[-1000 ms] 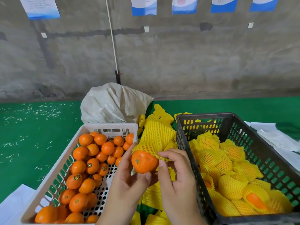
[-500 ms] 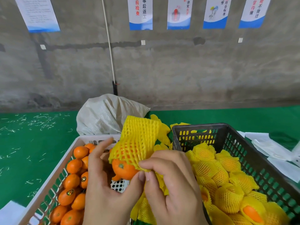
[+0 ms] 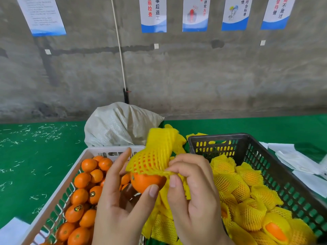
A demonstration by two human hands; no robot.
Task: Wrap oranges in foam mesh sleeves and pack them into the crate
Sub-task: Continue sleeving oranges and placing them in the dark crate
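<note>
Fingers of the left hand (image 3: pixel 120 206) curl round an orange (image 3: pixel 146 181), thumb under it and index finger up along its far side. The right hand (image 3: pixel 192 195) pinches the lower edge of a yellow foam mesh sleeve (image 3: pixel 159 152) between thumb and fingertips; the sleeve covers the top half of the fruit, its loose end standing above. All this is held over the gap between a white crate (image 3: pixel 70 175) of bare oranges on the left and a dark crate (image 3: pixel 265 167) of wrapped ones on the right. Spare sleeves (image 3: pixel 164 228) lie below, and a pale woven sack (image 3: pixel 120 124) sits behind.
</note>
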